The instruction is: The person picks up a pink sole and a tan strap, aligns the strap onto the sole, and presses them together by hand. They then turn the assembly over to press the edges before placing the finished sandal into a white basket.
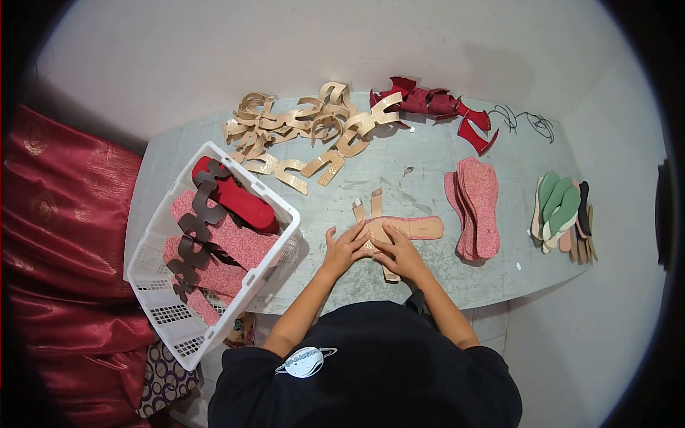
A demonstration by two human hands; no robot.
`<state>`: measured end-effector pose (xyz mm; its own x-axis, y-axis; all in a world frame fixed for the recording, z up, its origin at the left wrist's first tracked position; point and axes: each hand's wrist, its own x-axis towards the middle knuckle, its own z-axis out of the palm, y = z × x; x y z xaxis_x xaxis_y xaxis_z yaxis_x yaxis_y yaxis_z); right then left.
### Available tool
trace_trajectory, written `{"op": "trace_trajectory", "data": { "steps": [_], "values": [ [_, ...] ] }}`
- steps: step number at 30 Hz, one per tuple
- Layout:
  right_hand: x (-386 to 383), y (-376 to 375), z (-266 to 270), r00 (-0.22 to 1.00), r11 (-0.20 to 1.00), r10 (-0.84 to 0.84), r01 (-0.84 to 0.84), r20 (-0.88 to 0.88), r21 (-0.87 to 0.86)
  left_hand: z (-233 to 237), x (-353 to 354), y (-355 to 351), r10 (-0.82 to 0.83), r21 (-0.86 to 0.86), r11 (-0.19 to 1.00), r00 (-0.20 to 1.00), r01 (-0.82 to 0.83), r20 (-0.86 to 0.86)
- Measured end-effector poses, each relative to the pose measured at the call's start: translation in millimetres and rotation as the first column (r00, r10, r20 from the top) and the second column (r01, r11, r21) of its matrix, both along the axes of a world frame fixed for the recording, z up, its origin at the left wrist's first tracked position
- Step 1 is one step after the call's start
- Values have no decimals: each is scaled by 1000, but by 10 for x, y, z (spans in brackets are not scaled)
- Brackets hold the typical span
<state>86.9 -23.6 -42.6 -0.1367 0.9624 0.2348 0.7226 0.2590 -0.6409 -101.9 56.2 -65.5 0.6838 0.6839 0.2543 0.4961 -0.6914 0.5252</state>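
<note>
On the pale grey desk (328, 207), the person's left hand (344, 250) and right hand (398, 255), each grip unclenched, press a tan, pink-edged shoe sole (421, 227) (pink speckled soles (477, 207) lie nearby).

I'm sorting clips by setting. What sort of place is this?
Probably a small shoemaking workspace, perhaps in a home: pink insoles are stacked on the table, tan cut straps lie heaped behind, and both hands press on a sole piece.

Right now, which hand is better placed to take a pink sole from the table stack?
Probably the right hand: it is nearer to the pink stack, with the left hand farther away.
</note>
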Motion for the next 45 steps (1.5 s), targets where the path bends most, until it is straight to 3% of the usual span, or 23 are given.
{"op": "trace_trajectory", "data": {
  "steps": [2,6,12,14,15,22,25,27,45],
  "values": [
    [2,-11,47,1000,1000,-1,1,11,4,-12,-12,-6,90,132,988,992,-77,-91],
    [-55,-8,-9,997,997,-64,63,31,42,63,-4,35,81,114,991,991,-69,-106],
    [-124,9,-145,987,982,-158,153,40,107,66,59,192,154,154,974,984,-166,86],
    [-135,6,-133,986,981,-166,162,30,110,143,141,311,335,101,932,934,-348,127],
    [-138,7,-128,985,979,-173,169,20,112,151,170,394,355,164,912,924,-376,139],
    [-137,7,-100,986,980,-168,165,17,109,151,294,686,360,144,913,920,-381,153],
    [-135,-3,-88,985,981,-170,168,15,98,143,288,713,380,66,920,921,-386,87],
    [-140,-2,-80,986,980,-168,166,10,108,139,278,720,370,12,927,917,-375,147],
    [-148,-1,-85,983,974,-183,180,13,138,101,278,683,332,24,939,921,-343,202]
  ]
}}
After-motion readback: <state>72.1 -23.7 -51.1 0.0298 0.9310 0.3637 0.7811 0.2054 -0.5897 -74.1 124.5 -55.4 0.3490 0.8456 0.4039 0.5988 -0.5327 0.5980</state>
